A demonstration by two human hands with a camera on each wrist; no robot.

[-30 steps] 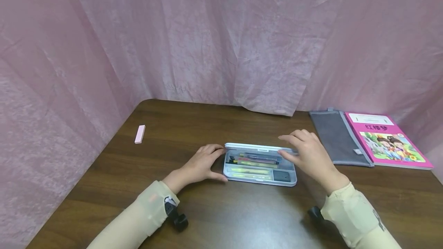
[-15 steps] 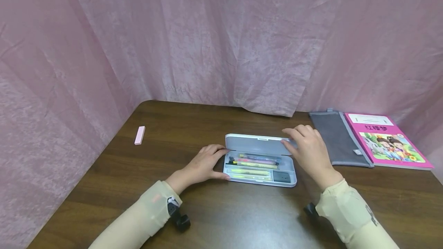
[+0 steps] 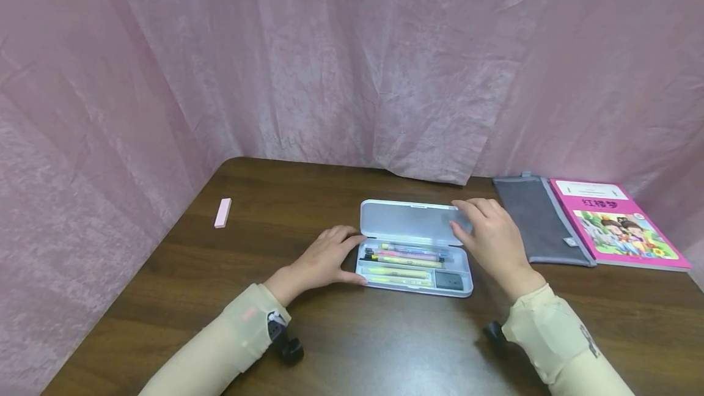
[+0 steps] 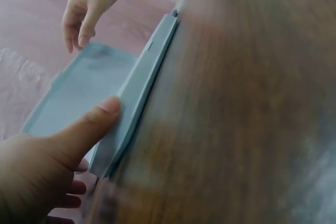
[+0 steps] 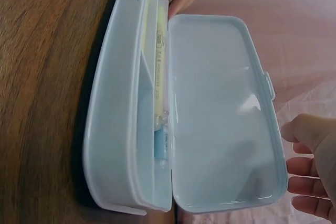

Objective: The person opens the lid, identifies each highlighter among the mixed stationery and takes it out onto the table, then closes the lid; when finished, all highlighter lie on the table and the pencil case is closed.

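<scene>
A pale blue plastic pencil case point(image 3: 414, 291) lies on the table with its lid point(image 3: 407, 222) raised and tilted back. Several pens and yellow highlighters point(image 3: 398, 272) fill its tray, with a dark rectangular piece point(image 3: 448, 280) in the front right compartment. My left hand point(image 3: 321, 260) holds the case's left end, thumb point(image 4: 102, 119) on the front wall and fingers round the far side. At the lid's right edge, my right hand point(image 3: 489, 240) has its thumb in front and its fingers at the top rim. In the right wrist view, those fingers point(image 5: 307, 184) reach behind the lid.
A small pink-and-white bar point(image 3: 222, 212) lies at the table's left. To the right are a grey mesh pouch point(image 3: 539, 219) and a pink picture-covered book point(image 3: 618, 222). Pink curtains point(image 3: 352, 66) hang behind the brown table point(image 3: 286, 200).
The lid has swung up and back from low over the tray, with my right hand at its edge. My left hand has stayed at the case's left end.
</scene>
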